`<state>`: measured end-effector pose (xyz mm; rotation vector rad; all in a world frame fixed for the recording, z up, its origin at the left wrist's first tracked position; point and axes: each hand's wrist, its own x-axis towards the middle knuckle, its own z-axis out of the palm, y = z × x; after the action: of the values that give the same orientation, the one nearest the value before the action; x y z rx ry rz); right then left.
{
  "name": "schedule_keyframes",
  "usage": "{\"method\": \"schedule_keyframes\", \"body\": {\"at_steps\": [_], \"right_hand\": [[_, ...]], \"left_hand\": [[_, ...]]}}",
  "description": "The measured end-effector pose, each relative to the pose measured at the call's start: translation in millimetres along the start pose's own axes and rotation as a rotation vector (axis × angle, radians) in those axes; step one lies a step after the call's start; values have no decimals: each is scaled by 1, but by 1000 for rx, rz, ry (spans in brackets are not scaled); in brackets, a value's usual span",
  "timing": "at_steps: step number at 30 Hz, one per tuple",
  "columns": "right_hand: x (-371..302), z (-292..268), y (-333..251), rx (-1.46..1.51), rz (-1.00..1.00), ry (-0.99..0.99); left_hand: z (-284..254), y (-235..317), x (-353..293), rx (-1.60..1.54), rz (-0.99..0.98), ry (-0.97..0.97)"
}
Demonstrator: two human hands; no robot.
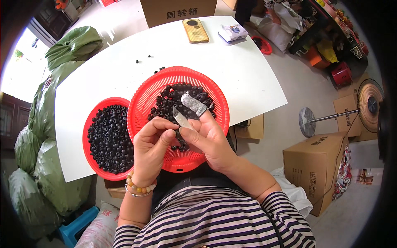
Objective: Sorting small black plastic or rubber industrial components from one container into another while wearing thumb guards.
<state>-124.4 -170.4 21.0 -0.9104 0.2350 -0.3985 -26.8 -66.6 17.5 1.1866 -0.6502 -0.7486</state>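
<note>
My right hand (211, 144) is over the large red basket (134, 101), its index finger wearing a grey finger sleeve (193, 103). Thumb and fingers grip a pale, pointed blade-like strip (182, 120), its dark tip toward the far side. Close beside it, my left hand (152, 142) is closed in a pinch; what the fingertips hold is hidden. Small black ring-shaped parts (165, 99) lie in the basket under both hands. A smaller red basket (87, 142) to the left is filled with similar black parts (109, 138).
The baskets stand at the near edge of a white table (103, 74). A few loose black pieces (137, 61) lie beyond them. Farther back are a gold phone (195, 31) and a white packet (233, 32). Green sacks (62, 124) crowd the left; a carton (310, 165) and fan (370, 105) stand right.
</note>
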Motion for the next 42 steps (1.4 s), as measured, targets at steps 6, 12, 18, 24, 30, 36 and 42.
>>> {"method": "schedule_keyframes", "body": {"at_steps": [6,12,18,24,30,36,42], "right_hand": [[-3,-7,1,-17,63,-20],[-1,-6,5,-16,-2,8],[-5,-10,-2,-10,129,5],[-7,-2,-3,-125,163,-72],[-5,-1,-1,-157,153,-136],[-6,-1,-1,-169,152,-124],[-7,-3,0,-200,136,-127]], "left_hand": [[0,-4,-3,-120,-187,-63],[-7,-5,0,-264,-286,-117],[-14,-4,3,-548,-269,-59],[-24,-4,2,-640,-264,43],[-27,-6,0,-647,-277,57],[-27,-6,-1,-659,-264,9],[-28,-5,-2,-664,-298,-13]]}}
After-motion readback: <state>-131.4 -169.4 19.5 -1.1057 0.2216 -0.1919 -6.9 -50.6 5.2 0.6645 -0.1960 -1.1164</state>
